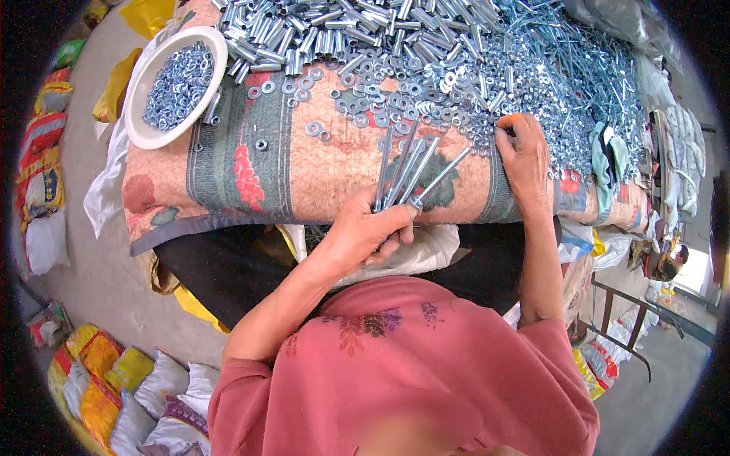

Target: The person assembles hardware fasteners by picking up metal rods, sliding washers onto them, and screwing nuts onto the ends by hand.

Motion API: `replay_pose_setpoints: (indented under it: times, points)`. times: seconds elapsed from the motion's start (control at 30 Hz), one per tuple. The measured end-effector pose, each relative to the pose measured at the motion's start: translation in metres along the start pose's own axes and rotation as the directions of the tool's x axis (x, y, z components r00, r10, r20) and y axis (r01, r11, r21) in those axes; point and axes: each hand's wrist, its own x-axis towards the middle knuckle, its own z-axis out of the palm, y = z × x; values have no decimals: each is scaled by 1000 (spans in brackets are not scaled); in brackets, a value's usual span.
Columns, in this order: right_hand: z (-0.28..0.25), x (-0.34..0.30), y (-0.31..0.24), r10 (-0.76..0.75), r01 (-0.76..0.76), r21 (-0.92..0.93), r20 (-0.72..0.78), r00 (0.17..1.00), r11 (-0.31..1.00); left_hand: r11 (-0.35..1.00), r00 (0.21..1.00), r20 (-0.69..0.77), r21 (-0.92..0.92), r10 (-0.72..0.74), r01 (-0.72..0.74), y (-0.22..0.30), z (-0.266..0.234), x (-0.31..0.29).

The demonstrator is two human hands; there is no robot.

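My left hand (pixel 372 232) is closed around a bundle of long metal bolts (pixel 409 169). Their shafts fan upward out of the fist, and one has a nut or washer low on it by my fingers. At the near edge of the heap of small washers and nuts (pixel 494 91), my right hand (pixel 526 156) has its thumb and forefinger curled together; whatever lies between the fingertips is too small to make out. Loose flat washers (pixel 361 120) lie scattered on the patterned cloth (pixel 319 178) beyond my left hand.
Shiny metal sleeves (pixel 327 38) are piled at the far side, with thin long bolts (pixel 585 68) heaped to the right. A white bowl (pixel 137 129) of small metal rings stands at the left. A pale green cloth (pixel 602 171) lies right. Filled sacks (pixel 99 380) sit on the floor.
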Motion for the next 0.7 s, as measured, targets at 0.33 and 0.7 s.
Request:
replay_pose_setpoints:
  times: [0.33,0.7]
  points:
    - [3,6,2,-91,95,-163,37,995,982,1000,999,-34,16,2,-1,-4,0,3]
    - [-1,16,10,-69,90,-163,131,989,983,997,989,-129,-10,77,-79,19,-13,-6]
